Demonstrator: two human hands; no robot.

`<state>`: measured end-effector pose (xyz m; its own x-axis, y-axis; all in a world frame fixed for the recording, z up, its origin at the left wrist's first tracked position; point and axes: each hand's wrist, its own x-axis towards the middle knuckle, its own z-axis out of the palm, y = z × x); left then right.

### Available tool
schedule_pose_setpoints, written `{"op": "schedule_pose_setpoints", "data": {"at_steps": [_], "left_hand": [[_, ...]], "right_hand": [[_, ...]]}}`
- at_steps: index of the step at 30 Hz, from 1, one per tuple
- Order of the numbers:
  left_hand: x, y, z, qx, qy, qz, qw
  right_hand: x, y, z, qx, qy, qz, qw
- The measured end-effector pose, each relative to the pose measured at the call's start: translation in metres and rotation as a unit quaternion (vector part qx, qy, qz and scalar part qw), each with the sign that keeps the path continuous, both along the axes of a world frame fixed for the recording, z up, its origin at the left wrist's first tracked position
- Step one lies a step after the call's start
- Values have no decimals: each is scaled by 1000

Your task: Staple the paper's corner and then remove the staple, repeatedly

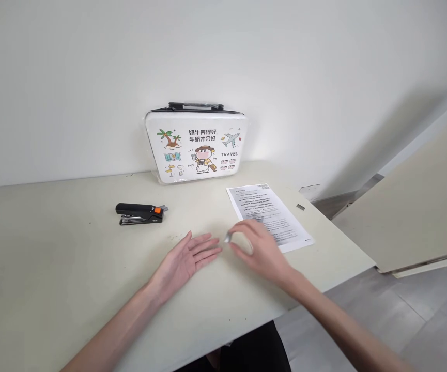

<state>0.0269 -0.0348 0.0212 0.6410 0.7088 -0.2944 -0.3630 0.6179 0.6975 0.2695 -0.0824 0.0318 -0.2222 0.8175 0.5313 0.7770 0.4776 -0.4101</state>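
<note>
Between the thumb and forefinger of my right hand is a short silver strip of staples, slightly blurred. Palm up and empty, my left hand lies low over the table with its fingers spread, their tips just left of the strip. A black stapler with an orange button lies on its side further left, and a bit of grey metal sticks out at its right end. Behind my right hand a printed sheet of paper lies flat, partly covered by that hand. Another small staple strip rests right of the paper.
A white carrying case with cartoon prints and a black handle stands upright against the wall at the back. The pale table ends on the right beside a light panel, with grey floor tiles below.
</note>
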Motion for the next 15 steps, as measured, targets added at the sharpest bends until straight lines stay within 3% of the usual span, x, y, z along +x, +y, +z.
{"op": "schedule_pose_setpoints", "data": {"at_steps": [4,9,12,15], "left_hand": [[-2,2,-1,15,8,14,1000],[-1,2,0,20,25,22,999],[-2,3,-1,27,34,23,999],[-2,3,-1,32,41,27,998]], "right_hand": [[98,2,-17,-25,-16,-158,987],[207,13,-52,-77,2,-351,933],[240,19,-66,-107,14,-398,911],[250,20,-72,-111,39,-402,908]]}}
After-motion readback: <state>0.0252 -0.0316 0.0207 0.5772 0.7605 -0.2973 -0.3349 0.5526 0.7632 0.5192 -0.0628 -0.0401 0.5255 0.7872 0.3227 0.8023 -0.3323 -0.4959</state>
